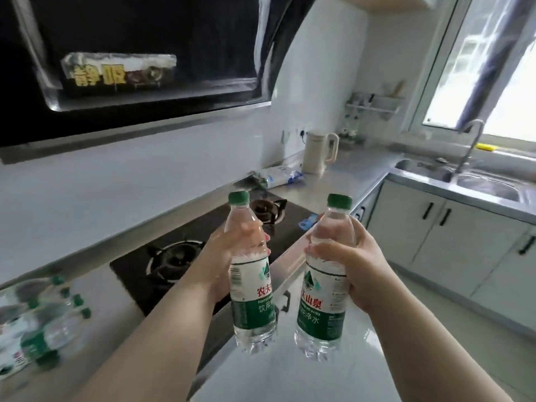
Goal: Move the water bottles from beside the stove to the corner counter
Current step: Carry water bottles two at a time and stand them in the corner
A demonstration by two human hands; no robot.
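left hand fingers curled round shoulder of clear green-capped plastic water bottle, right hand gripping second such bottle, both upright, airborne by grey counter front edge

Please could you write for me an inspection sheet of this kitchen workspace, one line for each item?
Surface: grey countertop runs round the corner; black glass gas stove set into it.
Job's things: two clear plastic water bottles with green caps, held upright: left bottle, right bottle; more bottles, blurred, beside the stove.
Clutter: cream electric kettle, crumpled plastic wrap, small blue item.
Grippers: left hand and right hand each grip one bottle, fingers curled round it.
Cables: nothing seen.
Surroundings: black range hood, steel sink, tap, window, white cabinets.
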